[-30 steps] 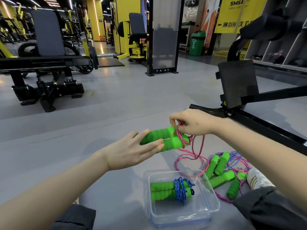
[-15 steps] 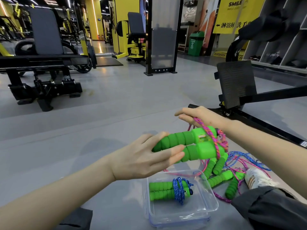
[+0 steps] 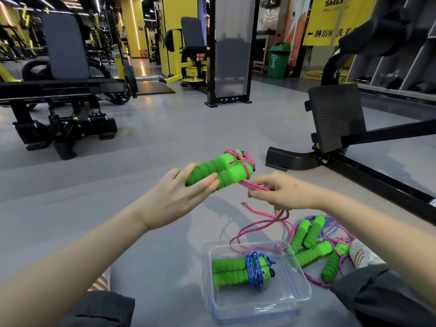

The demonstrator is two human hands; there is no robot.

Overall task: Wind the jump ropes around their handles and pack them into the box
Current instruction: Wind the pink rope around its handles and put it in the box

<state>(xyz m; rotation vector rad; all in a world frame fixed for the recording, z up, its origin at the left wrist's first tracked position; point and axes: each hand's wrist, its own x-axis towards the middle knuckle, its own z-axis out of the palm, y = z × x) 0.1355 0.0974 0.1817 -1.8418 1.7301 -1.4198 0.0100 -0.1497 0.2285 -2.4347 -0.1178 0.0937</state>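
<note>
Step in hand: winding the pink rope round the paired green handles; judged part-wound, few turns on.
Method: keep the cord taut, lay turns side by side near the caps.
Left hand: clasps the handle pair.
Right hand: pinches the cord, at 3 o'clock of the handles.
Box: on the floor at 6 o'clock, one blue-wound set inside.
Unwound ropes: at 3 o'clock of the box.

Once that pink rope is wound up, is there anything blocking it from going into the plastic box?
Nothing visible blocks it. The clear box has no lid on and holds one blue-wound rope toward its far side, with bare floor nearer the person. The pink rope's loose cord trails over the box's far rim. The left hand holds the handles above.
</note>
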